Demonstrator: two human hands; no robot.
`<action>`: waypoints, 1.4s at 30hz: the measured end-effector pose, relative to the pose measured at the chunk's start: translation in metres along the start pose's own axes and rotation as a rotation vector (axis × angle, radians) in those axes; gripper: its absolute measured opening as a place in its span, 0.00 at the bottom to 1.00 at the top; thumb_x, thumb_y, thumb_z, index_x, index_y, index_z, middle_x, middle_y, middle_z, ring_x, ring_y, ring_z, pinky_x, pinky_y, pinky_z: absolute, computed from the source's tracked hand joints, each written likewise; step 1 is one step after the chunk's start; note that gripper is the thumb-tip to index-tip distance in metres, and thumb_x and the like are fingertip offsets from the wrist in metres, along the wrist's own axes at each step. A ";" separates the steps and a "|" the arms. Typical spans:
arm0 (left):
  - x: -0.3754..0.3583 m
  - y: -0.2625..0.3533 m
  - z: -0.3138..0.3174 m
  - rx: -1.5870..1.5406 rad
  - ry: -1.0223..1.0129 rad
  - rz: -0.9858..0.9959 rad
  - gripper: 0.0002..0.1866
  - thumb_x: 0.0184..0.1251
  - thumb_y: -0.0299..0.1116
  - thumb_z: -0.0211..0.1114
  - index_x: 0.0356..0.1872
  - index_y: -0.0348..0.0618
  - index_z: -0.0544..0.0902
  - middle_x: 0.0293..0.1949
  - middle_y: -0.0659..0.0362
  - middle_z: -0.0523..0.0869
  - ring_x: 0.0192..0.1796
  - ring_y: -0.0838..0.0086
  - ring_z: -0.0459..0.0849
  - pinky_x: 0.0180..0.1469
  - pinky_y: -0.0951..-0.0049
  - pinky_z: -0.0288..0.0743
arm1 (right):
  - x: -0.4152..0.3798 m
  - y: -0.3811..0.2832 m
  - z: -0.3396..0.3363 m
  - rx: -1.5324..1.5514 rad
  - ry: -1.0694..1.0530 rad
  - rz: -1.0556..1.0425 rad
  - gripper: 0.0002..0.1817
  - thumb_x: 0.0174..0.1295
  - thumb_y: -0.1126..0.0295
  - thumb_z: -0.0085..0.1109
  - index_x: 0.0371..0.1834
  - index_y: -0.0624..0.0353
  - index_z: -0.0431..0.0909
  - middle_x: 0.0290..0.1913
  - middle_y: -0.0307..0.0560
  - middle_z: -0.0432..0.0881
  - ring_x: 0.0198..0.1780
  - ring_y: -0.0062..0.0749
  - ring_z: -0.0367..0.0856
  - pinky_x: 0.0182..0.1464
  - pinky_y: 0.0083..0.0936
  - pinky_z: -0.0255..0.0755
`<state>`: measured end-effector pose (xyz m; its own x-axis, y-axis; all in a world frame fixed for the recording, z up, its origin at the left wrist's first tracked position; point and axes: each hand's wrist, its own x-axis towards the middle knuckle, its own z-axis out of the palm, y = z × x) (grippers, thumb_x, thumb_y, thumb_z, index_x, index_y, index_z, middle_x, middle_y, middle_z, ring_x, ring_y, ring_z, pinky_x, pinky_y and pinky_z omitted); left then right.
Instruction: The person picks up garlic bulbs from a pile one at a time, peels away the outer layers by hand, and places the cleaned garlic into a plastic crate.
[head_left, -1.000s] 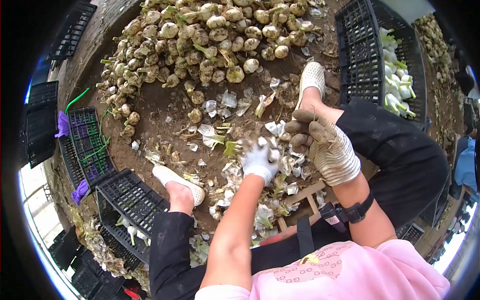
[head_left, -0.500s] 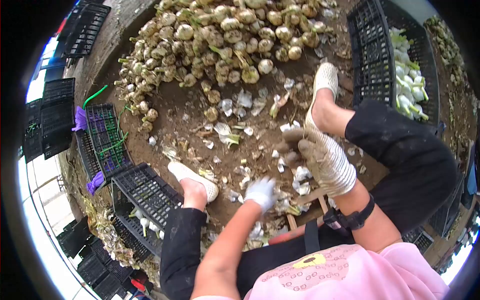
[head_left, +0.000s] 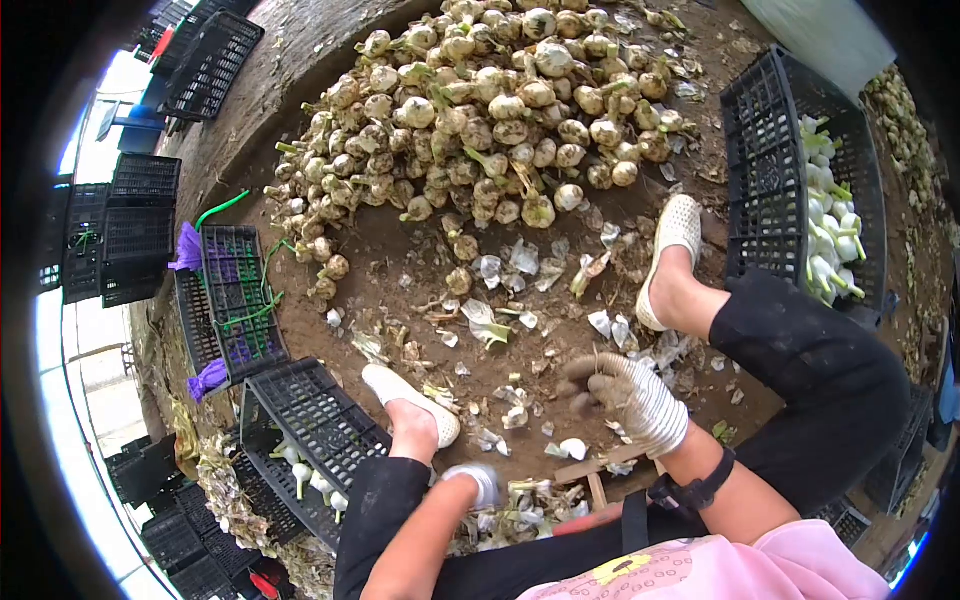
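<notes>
My right hand (head_left: pixel 630 398), in a striped, soil-stained glove, hovers over the littered ground between my knees. Its fingers are curled, and whatever they may hold is hidden. My left hand (head_left: pixel 480 485), in a pale glove, is low beside my left knee, smeared by motion, with its fingers not readable. Close to it lies a heap of garlic skins and trimmings (head_left: pixel 530 503). A wooden piece (head_left: pixel 600 464) sits just below my right hand. In front of me rises a large pile of soil-covered garlic bulbs (head_left: pixel 480 130).
To the right, a black crate (head_left: pixel 765 180) contains cleaned white garlic (head_left: pixel 832 235). At the left are another black crate (head_left: pixel 315 400) with white bulbs and a crate with green cord and purple cloth (head_left: pixel 240 300). Loose skins (head_left: pixel 485 325) litter the soil around my feet.
My left hand has moved back and left, toward my left knee. My right hand stays curled in about the same place. The view has tilted, so the pile appears lower.
</notes>
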<state>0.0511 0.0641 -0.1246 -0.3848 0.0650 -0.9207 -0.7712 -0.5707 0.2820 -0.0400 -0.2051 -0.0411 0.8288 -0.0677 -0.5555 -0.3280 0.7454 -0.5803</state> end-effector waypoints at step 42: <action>-0.130 0.148 -0.009 -0.227 2.221 0.232 0.29 0.36 0.26 0.72 0.46 0.40 0.73 0.43 0.48 0.75 0.44 0.56 0.76 0.46 0.62 0.72 | -0.028 0.017 0.024 0.199 -0.136 0.023 0.17 0.54 0.68 0.64 0.46 0.62 0.75 0.36 0.44 0.81 0.33 0.26 0.80 0.31 0.21 0.76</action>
<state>-0.0082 -0.0366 0.0345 0.6975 -0.6397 0.3230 -0.6955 -0.4958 0.5201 -0.0578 -0.1752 -0.0210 0.8798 0.0310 -0.4743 -0.2630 0.8629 -0.4316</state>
